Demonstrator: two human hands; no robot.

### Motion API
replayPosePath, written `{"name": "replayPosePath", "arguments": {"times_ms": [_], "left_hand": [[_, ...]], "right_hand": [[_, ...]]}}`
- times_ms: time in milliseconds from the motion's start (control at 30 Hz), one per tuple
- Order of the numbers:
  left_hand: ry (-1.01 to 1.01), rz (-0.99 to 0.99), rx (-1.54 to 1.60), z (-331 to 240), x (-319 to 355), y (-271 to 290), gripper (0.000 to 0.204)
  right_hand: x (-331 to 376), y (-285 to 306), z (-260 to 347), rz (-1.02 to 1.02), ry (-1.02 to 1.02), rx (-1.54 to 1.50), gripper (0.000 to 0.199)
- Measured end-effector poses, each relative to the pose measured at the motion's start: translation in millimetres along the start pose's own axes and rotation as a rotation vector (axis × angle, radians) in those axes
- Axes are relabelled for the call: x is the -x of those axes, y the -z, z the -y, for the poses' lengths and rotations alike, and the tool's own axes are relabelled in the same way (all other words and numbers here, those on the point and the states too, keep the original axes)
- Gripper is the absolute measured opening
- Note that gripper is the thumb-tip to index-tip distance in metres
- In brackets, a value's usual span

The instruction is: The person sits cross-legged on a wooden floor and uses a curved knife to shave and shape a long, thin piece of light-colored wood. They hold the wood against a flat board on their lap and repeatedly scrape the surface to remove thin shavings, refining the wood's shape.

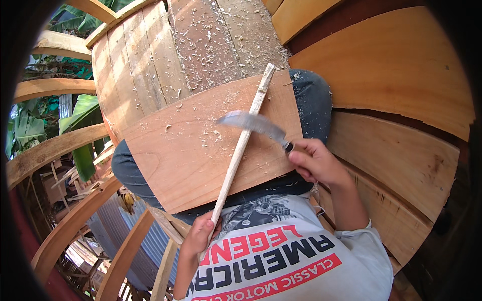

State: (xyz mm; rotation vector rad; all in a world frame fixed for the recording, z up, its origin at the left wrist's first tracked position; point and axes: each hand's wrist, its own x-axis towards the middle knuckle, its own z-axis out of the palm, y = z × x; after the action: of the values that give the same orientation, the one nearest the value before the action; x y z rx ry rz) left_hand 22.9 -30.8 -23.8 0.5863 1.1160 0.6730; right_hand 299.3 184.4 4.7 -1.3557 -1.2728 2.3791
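My left hand [202, 232] is closed around the near end of a long, pale, roughly whittled wooden stick [232, 168]. The stick slants away from me to the right, across a flat brown board [175, 165] resting over my lap. In my right hand [316, 161] is the dark handle of a knife [257, 125] with a broad, curved blade. Its blade lies across the stick near the middle, its tip pointing left; whether it touches the wood I cannot tell. Small curled shavings are scattered on the board.
Beyond the board, a plank floor [145, 60] is strewn with wood shavings. A wooden plank wall [391, 70] rises close on my right. On the left is an open railing of wooden slats [60, 145], with banana leaves and corrugated metal sheets [120, 241] outside it.
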Motion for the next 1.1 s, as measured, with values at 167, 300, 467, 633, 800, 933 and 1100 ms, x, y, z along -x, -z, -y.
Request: {"name": "replayPosePath", "arguments": {"times_ms": [167,300,467,633,800,933,1100], "left_hand": [[0.036,-0.028,-0.036,-3.5,-1.1,-0.8,0.07],[0.075,-0.055,-0.035,-8.7,0.5,-4.5,0.073],[0.153,0.016,0.027,-2.6,3.6,4.5,0.075],[0.128,-0.024,-0.034,-14.1,-6.1,-4.0,0.074],[0.168,-0.02,-0.044,-18.4,-4.4,-2.4,0.073],[0.18,0.011,-0.054,-19.0,-4.7,-0.8,0.071],[0.1,0.025,0.019,-16.2,1.5,-4.6,0.063]], "right_hand": [[2.2,-12.0,-8.2,0.008,0.11,0.072,0.027],[-3.8,-10.6,-10.3,-0.235,0.037,-0.245,0.025],[0.9,-7.2,-4.3,-0.216,-0.002,-0.143,0.028],[-10.2,-21.7,-26.0,-0.502,0.196,0.134,0.031],[-14.1,-30.2,-25.5,-0.591,0.286,0.297,0.025],[-12.4,-34.7,-24.1,-0.652,0.364,0.391,0.022],[-14.8,-27.1,-22.3,-0.824,0.571,0.724,0.024]]}}
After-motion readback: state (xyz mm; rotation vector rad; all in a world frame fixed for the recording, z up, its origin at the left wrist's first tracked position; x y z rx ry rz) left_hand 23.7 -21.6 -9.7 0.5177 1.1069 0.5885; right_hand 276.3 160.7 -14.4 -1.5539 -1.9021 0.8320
